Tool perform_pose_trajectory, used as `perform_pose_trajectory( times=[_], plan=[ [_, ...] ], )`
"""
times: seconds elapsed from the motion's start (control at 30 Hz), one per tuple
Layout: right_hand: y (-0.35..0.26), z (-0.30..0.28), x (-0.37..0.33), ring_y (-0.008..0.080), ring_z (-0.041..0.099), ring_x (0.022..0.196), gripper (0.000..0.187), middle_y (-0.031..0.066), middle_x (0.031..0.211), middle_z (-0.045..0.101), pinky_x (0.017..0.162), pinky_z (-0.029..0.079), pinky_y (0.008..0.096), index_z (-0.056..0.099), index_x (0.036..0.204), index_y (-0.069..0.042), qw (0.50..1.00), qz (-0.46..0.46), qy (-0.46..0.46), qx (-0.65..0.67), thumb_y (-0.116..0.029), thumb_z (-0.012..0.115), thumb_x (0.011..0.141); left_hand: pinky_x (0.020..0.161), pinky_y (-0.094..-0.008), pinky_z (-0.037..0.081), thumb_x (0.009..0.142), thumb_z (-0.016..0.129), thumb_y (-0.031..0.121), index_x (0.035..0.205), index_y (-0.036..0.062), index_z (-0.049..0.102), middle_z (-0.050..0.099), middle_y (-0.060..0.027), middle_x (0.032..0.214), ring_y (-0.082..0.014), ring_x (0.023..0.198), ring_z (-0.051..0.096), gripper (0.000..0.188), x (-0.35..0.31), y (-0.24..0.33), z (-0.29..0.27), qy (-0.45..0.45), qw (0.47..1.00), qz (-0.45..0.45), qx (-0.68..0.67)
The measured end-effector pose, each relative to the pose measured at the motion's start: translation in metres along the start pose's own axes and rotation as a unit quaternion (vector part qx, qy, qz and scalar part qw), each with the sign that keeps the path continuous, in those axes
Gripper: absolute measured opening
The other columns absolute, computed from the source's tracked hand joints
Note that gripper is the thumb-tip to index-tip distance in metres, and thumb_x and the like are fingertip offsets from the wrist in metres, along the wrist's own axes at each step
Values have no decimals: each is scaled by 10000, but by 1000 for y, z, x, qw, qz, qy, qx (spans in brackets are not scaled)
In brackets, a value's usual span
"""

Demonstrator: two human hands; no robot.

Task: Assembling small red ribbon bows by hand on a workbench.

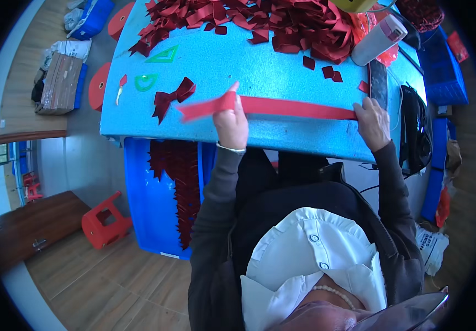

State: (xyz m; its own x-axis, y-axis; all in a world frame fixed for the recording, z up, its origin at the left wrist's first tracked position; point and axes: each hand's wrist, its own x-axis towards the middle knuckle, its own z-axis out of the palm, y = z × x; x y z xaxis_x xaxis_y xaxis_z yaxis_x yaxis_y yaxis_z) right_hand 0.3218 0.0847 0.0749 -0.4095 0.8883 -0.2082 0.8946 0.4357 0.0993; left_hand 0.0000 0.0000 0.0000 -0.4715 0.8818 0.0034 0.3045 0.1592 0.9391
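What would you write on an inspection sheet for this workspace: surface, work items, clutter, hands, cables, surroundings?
Surface: light-blue table, some red scraps at right.
Job's things: red ribbon, held out straight; red bow near its left end; pile of ribbon pieces beyond.
Clutter: green triangle, green protractor, pale bottle.
Hands: left hand closed around the ribbon; right hand holds its right end.
Cables: thin dark cable below the table's near edge, at right.
Surroundings: blue bin of red pieces below the table; red stool.

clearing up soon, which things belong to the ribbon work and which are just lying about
In the job, it seems: ribbon, held by left hand and right hand; bow; red pile; bin of red pieces.
Apparently just lying about: bottle; green triangle; cardboard.
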Motion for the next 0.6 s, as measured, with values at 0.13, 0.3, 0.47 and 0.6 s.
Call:
perform_pose_trajectory(
  times=[0.13,0.3,0.47,0.6],
  plan=[
    [12,24,0,306,551,1017,397,168,1078,554,799,468,376,592,1132,-22,969,-157,186,40,30,640,742,625,-371,506,843,534,2,1242,35,588,659,-151,864,-304,719,637,404,-13,-2,45,102,927,281,227],
    [-6,14,26,249,623,834,453,140,960,610,737,514,368,556,1211,-20,832,-224,82,501,-60,701,783,622,-419,483,679,583,-34,1090,67,662,617,-135,753,-310,700,618,431,-18,27,111,55,882,307,352],
    [-11,46,60,130,563,639,395,70,738,565,596,477,265,577,1160,-22,819,-240,36,520,-120,718,805,496,-381,421,711,604,32,1066,59,630,525,-93,621,-263,565,560,357,-27,33,149,23,819,392,419],
    [3,65,82,88,510,577,267,26,709,544,535,424,234,595,1046,-17,706,-196,-78,676,-93,687,806,483,-414,421,705,618,38,867,69,632,525,-97,629,-289,528,548,166,-19,30,164,18,831,379,406]
  ],
)
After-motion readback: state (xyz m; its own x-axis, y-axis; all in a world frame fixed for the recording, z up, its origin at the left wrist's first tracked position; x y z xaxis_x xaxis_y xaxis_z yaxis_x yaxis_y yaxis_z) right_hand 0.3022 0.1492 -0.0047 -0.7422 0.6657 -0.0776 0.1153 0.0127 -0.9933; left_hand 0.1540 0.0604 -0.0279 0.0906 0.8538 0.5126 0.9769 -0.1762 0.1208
